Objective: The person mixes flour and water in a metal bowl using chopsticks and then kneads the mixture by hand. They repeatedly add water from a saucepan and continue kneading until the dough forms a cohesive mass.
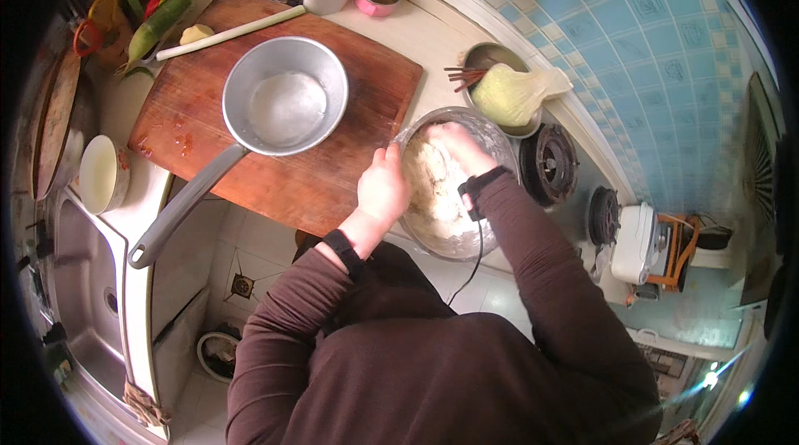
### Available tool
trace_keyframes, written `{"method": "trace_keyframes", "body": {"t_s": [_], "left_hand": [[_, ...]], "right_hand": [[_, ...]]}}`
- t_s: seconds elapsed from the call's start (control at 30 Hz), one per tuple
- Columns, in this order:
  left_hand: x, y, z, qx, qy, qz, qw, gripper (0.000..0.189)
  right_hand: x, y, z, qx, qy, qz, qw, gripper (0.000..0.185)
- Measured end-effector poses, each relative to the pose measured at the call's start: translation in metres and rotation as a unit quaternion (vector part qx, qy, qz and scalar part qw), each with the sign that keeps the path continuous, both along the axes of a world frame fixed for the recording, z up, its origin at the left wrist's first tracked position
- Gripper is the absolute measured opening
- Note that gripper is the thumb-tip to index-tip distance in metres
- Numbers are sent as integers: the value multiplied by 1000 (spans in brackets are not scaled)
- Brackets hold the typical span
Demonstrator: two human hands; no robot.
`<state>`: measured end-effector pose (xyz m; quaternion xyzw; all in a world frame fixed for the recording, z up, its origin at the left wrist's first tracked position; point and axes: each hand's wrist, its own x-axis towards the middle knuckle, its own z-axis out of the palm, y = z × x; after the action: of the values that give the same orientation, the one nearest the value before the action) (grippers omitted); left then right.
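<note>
My left hand (382,188) grips the near-left rim of a large metal mixing bowl (509,155), with the thumb along its edge. Inside the bowl lies a mass of pale, floury dough (431,198), uneven and shaggy. My right hand (459,147) is down in the bowl against the far part of the dough, its fingers curled into it and partly hidden. Floury residue coats the bowl's inner wall. Left of the bowl, an aluminium saucepan (287,99) stands on a wooden cutting board (374,71), a little whitish residue or liquid on its bottom.
The saucepan's long grey handle (187,208) juts past the board's near edge. A leek stalk (231,33) lies across the board's far left. Behind the mixing bowl sits a metal bowl (487,55) with a tied bag (509,95). Gas burners (549,163) are to the right, a sink (87,295) left.
</note>
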<state>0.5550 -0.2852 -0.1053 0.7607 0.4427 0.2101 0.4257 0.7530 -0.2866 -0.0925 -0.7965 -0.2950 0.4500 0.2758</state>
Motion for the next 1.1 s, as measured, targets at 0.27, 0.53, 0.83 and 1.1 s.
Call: {"method": "trace_keyframes", "body": {"t_s": [0.27, 0.53, 0.83, 1.1], "left_hand": [[-2, -5, -5, 6, -45, 27, 999, 50], [-5, -6, -3, 32, -62, 21, 997, 53], [-6, -6, 4, 6, -57, 15, 998, 55], [-7, -7, 6, -32, -58, 24, 997, 56]], "right_hand": [[-44, -60, 44, 123, -227, 545, 798, 30], [-57, -92, 45, 49, -442, 575, 687, 43], [-18, -65, 13, 71, -398, 693, 596, 51], [-25, -7, -9, -36, -341, 633, 694, 58]]}}
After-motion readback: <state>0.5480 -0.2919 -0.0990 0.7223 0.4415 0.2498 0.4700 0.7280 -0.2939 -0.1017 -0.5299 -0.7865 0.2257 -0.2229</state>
